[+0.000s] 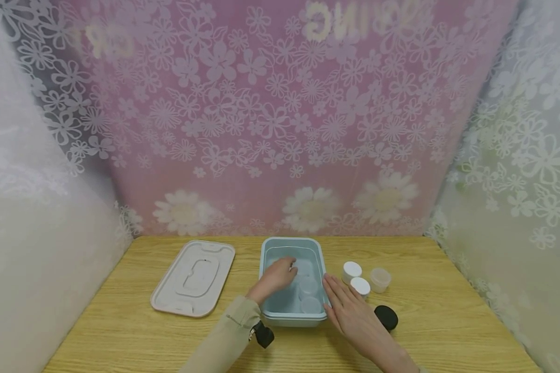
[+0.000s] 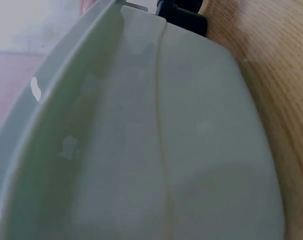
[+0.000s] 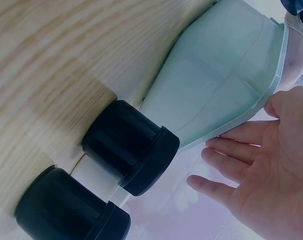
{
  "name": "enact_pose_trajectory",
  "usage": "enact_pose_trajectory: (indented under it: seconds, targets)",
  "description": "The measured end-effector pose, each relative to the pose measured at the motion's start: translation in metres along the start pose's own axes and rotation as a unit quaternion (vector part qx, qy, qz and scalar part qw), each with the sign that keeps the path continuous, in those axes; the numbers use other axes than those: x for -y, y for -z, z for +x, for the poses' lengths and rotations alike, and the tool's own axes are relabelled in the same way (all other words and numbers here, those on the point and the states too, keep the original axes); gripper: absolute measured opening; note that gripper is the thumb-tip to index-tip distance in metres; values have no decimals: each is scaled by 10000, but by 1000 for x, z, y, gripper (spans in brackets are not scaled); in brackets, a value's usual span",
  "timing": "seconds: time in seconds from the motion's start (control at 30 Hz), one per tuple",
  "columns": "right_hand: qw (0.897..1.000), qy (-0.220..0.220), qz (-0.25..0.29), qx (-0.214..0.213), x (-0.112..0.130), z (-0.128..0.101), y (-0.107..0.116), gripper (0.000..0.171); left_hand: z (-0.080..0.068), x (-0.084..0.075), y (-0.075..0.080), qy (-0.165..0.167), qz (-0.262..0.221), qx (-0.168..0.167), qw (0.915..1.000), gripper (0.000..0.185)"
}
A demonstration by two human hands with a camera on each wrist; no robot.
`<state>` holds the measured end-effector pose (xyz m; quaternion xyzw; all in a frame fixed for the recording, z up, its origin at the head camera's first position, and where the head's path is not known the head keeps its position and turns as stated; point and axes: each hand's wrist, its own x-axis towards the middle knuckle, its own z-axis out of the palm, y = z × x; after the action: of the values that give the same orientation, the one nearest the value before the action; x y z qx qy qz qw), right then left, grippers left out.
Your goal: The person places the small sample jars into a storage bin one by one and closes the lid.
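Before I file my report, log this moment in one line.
left hand: inside blue tub; right hand: at tub's right side; translucent containers: in tub; pale lid: on table

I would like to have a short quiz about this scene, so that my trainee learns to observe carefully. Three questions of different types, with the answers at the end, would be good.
1. Which hand reaches inside the blue bin?

2. True or false: the pale lid lies on the table, left of the blue bin in the head view.

3. How many white-topped jars show in the head view?
A) one
B) two
C) four

Key:
1. The left hand.
2. True.
3. B.
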<state>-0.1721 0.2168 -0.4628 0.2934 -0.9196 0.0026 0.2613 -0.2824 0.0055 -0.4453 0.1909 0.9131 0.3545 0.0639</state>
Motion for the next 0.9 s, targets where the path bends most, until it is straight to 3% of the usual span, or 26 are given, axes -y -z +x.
enact_pose_trajectory:
  seconds: [0.23, 0.43, 0.6, 0.73, 0.9]
  targets:
    - [10000, -42, -17, 46, 0, 0, 0, 57, 0, 2, -6, -168, -273, 236, 9992, 45]
    - [10000, -11, -20, -15, 1, 1, 1, 58, 0, 4, -6, -197, -259, 215, 9992, 44]
    - [10000, 15, -26, -35, 0, 1, 2, 55, -3, 5, -1, -265, -360, 46, 9990, 43]
    - [10000, -4, -13, -7, 1, 1, 2, 56, -7, 6, 7, -453, -569, -288, 9969, 39]
    - [10000, -31, -32, 1, 1, 1, 1, 56, -15, 12, 16, -839, -1228, -647, 9868, 33]
